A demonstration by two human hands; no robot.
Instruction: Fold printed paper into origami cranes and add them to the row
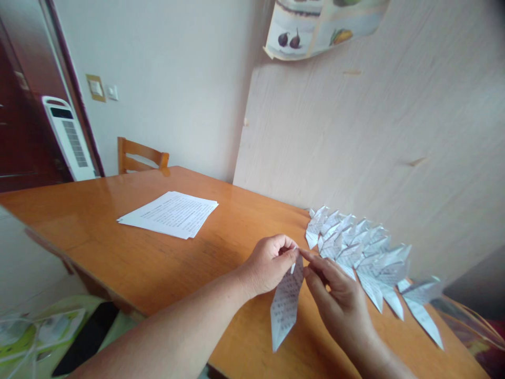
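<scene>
A folded piece of printed paper [286,310], long and pointed at its lower end, hangs over the near part of the wooden table. My left hand [275,263] pinches its upper end between thumb and fingers. At that same end, the extended index finger of my right hand [335,292] touches the paper beside the left fingertips. The right thumb lies near the paper's right edge, and the other right fingers are curled. Several similar folded paper pieces [351,239] stand in rows to the right. One folded piece [424,310] sits apart, nearer to me.
A stack of printed sheets [171,215] lies on the wooden table [236,221] at the left. Behind the table are a wooden chair [142,155] and a wall with a fruit poster [315,31]. A dark flat object [87,337] lies below the table's left edge.
</scene>
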